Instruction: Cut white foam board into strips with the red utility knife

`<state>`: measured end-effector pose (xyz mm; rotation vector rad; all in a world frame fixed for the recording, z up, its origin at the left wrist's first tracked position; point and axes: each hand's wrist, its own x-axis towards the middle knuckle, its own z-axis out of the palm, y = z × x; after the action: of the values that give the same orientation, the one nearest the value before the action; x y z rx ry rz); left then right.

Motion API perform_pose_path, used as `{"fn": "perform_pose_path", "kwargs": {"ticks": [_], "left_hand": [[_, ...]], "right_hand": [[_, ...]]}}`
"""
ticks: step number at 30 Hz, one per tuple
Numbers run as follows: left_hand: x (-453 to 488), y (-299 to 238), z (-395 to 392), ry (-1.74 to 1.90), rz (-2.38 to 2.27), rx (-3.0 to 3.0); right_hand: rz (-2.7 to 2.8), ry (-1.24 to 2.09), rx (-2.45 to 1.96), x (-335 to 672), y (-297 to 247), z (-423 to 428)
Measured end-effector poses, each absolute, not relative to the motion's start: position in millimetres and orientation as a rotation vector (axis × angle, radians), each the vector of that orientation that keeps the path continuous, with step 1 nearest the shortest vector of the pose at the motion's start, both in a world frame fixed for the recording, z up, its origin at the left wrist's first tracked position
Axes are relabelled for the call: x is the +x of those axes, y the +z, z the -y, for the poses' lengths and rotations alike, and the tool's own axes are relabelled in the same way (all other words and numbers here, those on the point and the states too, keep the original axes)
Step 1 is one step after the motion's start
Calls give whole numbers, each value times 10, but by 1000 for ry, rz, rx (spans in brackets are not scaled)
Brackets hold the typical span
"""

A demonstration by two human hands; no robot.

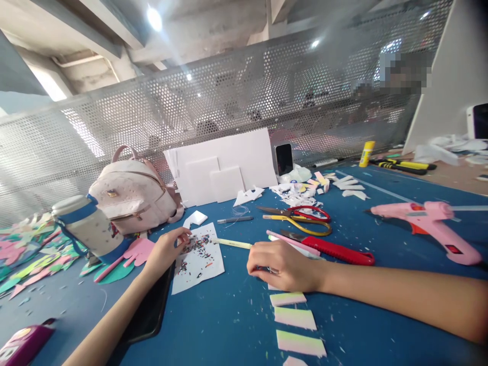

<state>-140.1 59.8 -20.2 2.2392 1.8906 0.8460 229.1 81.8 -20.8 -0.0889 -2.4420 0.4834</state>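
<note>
My left hand (170, 251) rests at the left edge of a white paper sheet (204, 272), its fingers bent toward small dark and coloured scraps (198, 245). Its fingertips look pinched together; any tiny piece between them is too small to name. Above a column of pink-and-green foam strips (293, 316), my right hand (280, 264) is closed with curled fingers, and what it holds is hidden. A pale yellow pen-like stick (234, 244) lies between the hands, one end by the right knuckles. Beyond the right hand are a red utility knife (339, 250) and yellow-handled scissors (308, 223).
A pink glue gun (430, 218) lies at right. Behind are white boards (236, 157), a phone (284, 158), white scraps (295, 195) and a glue stick (366, 154). A bottle (89, 229), backpack (131, 190) and coloured foam pieces (34, 254) stand left; a dark tablet-like slab (150, 310) lies under my left forearm.
</note>
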Motion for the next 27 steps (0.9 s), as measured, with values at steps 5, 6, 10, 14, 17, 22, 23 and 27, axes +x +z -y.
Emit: {"fn": "perform_pose_path", "kwargs": {"ticks": [5, 6, 10, 14, 17, 22, 23, 27], "left_hand": [[-1382, -200, -597, 882, -1884, 2252], [-1386, -198, -594, 903, -1875, 2249], [-1417, -194, -588, 990, -1839, 2203], [-1444, -201, -593, 1039, -1782, 2132], [-1447, -204, -601, 1065, -1741, 2087], [-1443, -201, -609, 1097, -1704, 2034], [-1444, -201, -609, 1099, -1704, 2031], [-1436, -193, -599, 1086, -1725, 2045]], "right_hand": [[2431, 496, -86, 2292, -205, -817], [2433, 497, -85, 2292, -204, -817], [2434, 499, -83, 2291, -197, -818], [2438, 489, -82, 2295, -192, -816], [2446, 488, -83, 2298, -188, -815], [2453, 484, -82, 2297, -179, -812], [2454, 481, -82, 2296, -178, -811], [2452, 474, -86, 2295, -179, -811]]}}
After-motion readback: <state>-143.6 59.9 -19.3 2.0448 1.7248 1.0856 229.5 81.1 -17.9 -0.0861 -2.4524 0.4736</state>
